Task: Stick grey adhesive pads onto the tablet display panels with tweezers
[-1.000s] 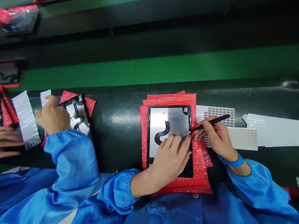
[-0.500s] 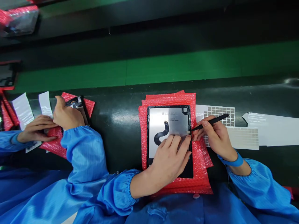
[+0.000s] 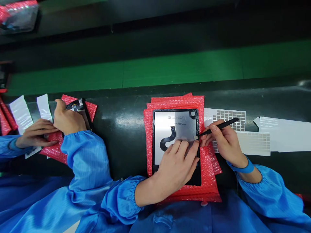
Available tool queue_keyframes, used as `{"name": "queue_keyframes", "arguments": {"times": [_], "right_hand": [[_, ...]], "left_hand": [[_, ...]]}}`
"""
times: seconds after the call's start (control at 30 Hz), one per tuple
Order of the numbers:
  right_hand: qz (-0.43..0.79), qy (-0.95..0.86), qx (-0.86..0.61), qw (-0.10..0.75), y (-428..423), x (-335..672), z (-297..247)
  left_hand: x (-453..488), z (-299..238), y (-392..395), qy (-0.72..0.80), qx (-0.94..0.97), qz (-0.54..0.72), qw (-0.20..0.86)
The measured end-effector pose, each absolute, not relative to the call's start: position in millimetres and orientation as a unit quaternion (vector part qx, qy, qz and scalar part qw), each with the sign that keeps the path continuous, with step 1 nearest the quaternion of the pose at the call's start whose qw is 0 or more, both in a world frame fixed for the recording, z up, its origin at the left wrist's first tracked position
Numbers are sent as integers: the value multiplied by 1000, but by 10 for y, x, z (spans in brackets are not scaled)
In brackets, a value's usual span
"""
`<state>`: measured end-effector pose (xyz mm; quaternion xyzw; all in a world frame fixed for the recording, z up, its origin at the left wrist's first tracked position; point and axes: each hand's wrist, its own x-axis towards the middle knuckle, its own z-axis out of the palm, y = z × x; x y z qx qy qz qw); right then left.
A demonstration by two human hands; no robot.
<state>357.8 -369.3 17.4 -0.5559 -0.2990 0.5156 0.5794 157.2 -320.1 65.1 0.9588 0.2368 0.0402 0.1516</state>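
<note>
A tablet screen panel [image 3: 160,121] with a silver back and black frame lies on stacked red bubble-wrap bags [image 3: 211,181]. On its back is an S-shaped black ribbon cable [image 3: 167,139]. My left hand [image 3: 175,166] rests on the panel's lower middle, fingers apart, the index finger reaching the right edge. In my right hand [image 3: 224,140] are slim black tweezers [image 3: 218,126], pinched by thumb and fingers and pointing left. Their tip meets the panel's right edge, beside a small pale patch [image 3: 195,138]. Whether the tip holds anything is too small to tell.
Right of the bags lie sheets of small stickers [image 3: 254,144] and a white backing sheet [image 3: 286,134]. At left, a co-worker's hands [image 3: 70,121] work over another panel on red bubble wrap, near white strips [image 3: 20,111]. A green strip [image 3: 145,74] crosses behind the dark bench.
The view has shifted very slightly, moving the co-worker's area a little left in the picture. My hands, the tweezers and the panel keep almost the same places.
</note>
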Motion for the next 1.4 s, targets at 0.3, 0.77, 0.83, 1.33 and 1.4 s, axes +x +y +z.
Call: {"name": "queue_keyframes", "arguments": {"times": [0.3, 0.77, 0.83, 1.33, 1.4], "right_hand": [[512, -297, -564, 575, -3693, 3579, 169], [513, -285, -579, 566, -3702, 3577, 189], [504, -280, -576, 579, -3707, 3614, 209], [409, -347, -682, 497, -4181, 4040, 50], [408, -367, -680, 486, -4181, 4015, 41]], "left_hand": [[1576, 647, -3192, 225, 963, 32, 145], [1595, 643, -3180, 230, 960, 36, 155], [1591, 646, -3173, 228, 960, 30, 159], [1589, 590, -3085, 225, 957, 51, 174], [1586, 571, -3090, 227, 958, 53, 166]]}}
